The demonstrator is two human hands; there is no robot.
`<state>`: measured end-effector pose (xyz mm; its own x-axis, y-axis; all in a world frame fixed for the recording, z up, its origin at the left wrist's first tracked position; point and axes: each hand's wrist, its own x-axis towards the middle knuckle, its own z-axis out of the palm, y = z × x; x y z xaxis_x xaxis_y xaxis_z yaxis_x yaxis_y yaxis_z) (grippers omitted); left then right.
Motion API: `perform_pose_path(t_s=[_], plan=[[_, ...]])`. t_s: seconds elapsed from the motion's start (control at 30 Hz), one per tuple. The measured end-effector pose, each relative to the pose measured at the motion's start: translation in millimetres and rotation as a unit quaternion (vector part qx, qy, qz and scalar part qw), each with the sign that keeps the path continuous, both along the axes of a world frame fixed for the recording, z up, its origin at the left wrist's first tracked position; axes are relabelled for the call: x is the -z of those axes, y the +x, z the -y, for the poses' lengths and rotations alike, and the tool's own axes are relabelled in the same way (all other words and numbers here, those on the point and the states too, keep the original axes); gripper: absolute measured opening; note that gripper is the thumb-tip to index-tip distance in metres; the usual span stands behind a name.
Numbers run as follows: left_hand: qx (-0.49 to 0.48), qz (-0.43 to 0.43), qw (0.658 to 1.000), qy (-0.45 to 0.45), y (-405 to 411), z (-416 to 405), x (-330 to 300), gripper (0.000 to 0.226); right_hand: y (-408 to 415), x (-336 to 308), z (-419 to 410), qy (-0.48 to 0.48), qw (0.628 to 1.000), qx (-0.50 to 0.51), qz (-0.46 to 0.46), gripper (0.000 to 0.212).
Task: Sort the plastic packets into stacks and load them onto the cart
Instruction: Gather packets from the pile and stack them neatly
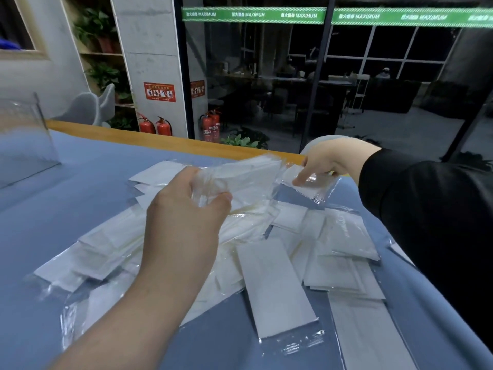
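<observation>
head view: wide-angle, looking down over a blue cloth-covered table [66,236] with a wooden far edge
nearest packet: long flat white packet in clear plastic wrap [277,287], lying flat on the blue cloth, near end towards camera, its far end tucked among the heap
right-edge packets: more long white packets [365,332] lying lengthwise at the table's right side, partly overlapped
heap: loose pile of white plastic-wrapped packets [112,247] spread across the middle of the table, overlapping at mixed angles, clear flaps sticking out
left hand [186,212]: bare forearm coming in from bottom left, raised above the heap; fingers and thumb curled round a bunch of clear-wrapped white packets [248,180] held up off the table
held bunch: several packets together, exact count unclear, wrap is crumpled and glary
right hand [325,161]: black sleeve [426,209], reaching to the far right part of the table; fingers pointing down onto a single clear-wrapped packet [306,185]; looks like a pinch at its edge, but the fingertips are partly hidden by the wrap
that packet: just beside the held bunch, far side of the heap, near the wooden edge
clear box: transparent plastic container [24,140] standing at far left on the table
background: red fire extinguishers [156,126] on the floor by a concrete pillar, dark glass wall with a green banner strip [253,15] behind
</observation>
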<state>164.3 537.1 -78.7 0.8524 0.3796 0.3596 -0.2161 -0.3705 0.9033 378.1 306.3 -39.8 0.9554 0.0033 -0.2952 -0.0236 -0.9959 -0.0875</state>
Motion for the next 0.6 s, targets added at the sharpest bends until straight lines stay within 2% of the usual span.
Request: perform_pose_path(t_s=[0.07,0.17,0.27,0.33,0.4,0.47,0.57,0.6], plan=[[0.003,0.004,1.0,-0.003,-1,1,-2,0.013,-4,-4,-5,-0.05,0.998,-0.001,0.032,0.053],[-0.006,0.006,1.0,0.002,-1,0,-3,0.011,-12,-4,-6,-0.058,0.996,-0.024,0.062,0.044],[-0.016,0.008,1.0,0.006,-1,0,-3,0.016,-25,-7,6,0.081,0.992,-0.016,0.095,0.029],[-0.009,0.009,1.0,-0.002,-3,1,-5,0.017,-56,-23,18,0.176,0.971,-0.002,0.164,0.016],[0.005,0.003,1.0,-0.009,-7,3,-8,0.018,-103,-42,36,0.236,0.945,-0.013,0.228,0.017],[0.023,-0.003,1.0,-0.015,-12,7,-12,0.019,-156,-55,63,0.23,0.936,-0.031,0.263,0.016],[0.062,-0.015,0.998,-0.016,-22,16,-19,0.019,-231,-59,110,0.174,0.942,-0.052,0.283,0.012],[0.086,-0.022,0.996,-0.02,-29,22,-22,0.025,-257,-57,121,0.175,0.942,-0.052,0.281,0.011]])
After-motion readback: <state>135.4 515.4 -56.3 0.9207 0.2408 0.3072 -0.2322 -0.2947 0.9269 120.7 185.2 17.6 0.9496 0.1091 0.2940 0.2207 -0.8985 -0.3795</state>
